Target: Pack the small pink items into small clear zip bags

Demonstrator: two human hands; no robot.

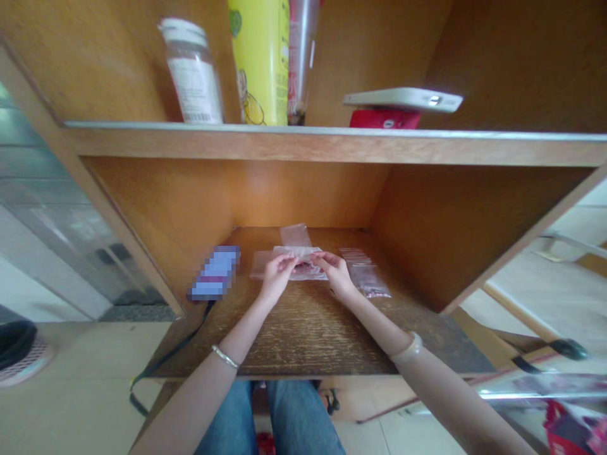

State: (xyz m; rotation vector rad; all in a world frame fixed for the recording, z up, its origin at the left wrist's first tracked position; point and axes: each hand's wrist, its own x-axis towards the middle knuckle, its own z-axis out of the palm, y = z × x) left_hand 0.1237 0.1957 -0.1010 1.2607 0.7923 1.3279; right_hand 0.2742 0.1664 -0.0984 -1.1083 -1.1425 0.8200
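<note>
A clear plastic bag point(308, 272) with small dark reddish contents lies on the wooden desktop, between my two hands. My left hand point(279, 268) pinches its upper left edge between thumb and fingers. At the upper right edge, my right hand point(336, 270) pinches the same bag. Behind it lies a flat clear bag point(294, 235), and another clear bag point(260, 264) shows partly at its left. To the right of my right hand rest several clear zip bags point(367, 278), overlapping one another. What the bag holds is too small to name.
A phone point(215, 273) with a dark strap point(180, 344) lies at the left of the desktop point(303, 335). On the shelf point(332, 146) above stand a white-lidded jar point(192, 72), a yellow canister point(263, 63) and a white device point(403, 98) on a red box point(384, 119). Side panels enclose the desk.
</note>
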